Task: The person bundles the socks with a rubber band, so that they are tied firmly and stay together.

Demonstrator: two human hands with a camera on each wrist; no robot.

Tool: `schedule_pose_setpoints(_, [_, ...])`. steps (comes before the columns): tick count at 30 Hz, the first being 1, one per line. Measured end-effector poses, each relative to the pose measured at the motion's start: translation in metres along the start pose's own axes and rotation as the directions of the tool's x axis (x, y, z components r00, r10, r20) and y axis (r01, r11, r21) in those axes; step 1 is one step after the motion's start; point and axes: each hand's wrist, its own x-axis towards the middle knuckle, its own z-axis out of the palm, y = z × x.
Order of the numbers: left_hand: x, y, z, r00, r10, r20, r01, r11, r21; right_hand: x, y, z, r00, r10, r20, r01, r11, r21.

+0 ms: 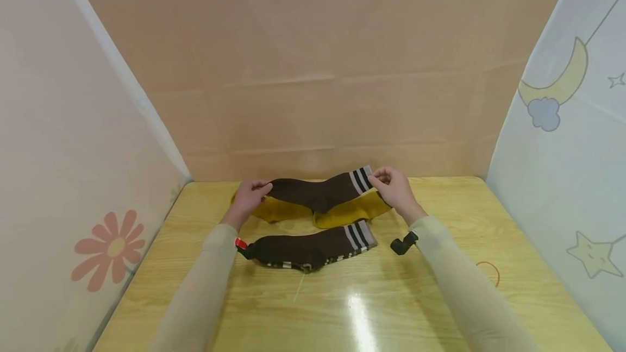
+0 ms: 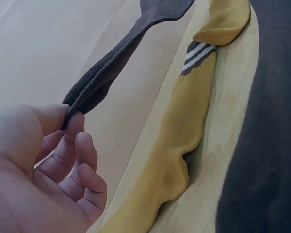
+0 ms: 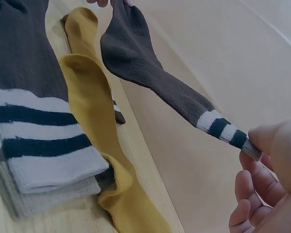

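Observation:
A dark brown sock (image 1: 313, 192) with a white-and-black striped cuff is stretched sideways between both hands. My left hand (image 1: 249, 199) pinches its toe end between thumb and forefinger, the other fingers loosely curled in the left wrist view. At the other end, my right hand (image 1: 397, 192) pinches the striped cuff (image 3: 223, 130). In the wrist views the sock hangs above the table, its heel sagging in the middle. Beneath and behind it lie mustard-yellow socks (image 1: 349, 215), one with a striped cuff (image 2: 198, 56). Nearer me rests another brown striped sock (image 1: 298, 246), over a patterned one.
The wooden table (image 1: 274, 319) meets a beige cloth backdrop (image 1: 313, 69) just behind the socks. Printed cloth walls stand on the left (image 1: 73, 124) and right (image 1: 562, 178). A thin orange-red loop (image 1: 498, 275) lies beside the right forearm. Black straps circle both wrists.

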Motion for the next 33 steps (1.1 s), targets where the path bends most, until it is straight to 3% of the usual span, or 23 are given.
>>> schedule_pose_setpoints(18, [-0.035,-0.004,-0.013,0.995,0.098,0.009,-0.098,0.994,0.05,-0.013,0.001,0.001,0.996,-0.089,0.028,0.088,0.995,0.047])
schedule_pose_setpoints(27, [-0.047,-0.007,-0.015,0.991,0.137,0.013,-0.137,0.987,0.08,-0.018,0.0,-0.002,0.993,-0.085,0.077,0.087,0.996,-0.015])
schedule_pose_setpoints(33, [-0.057,-0.01,-0.016,0.989,0.15,-0.001,-0.15,0.986,0.066,-0.026,0.004,-0.001,0.986,-0.129,0.11,0.132,0.991,-0.019])
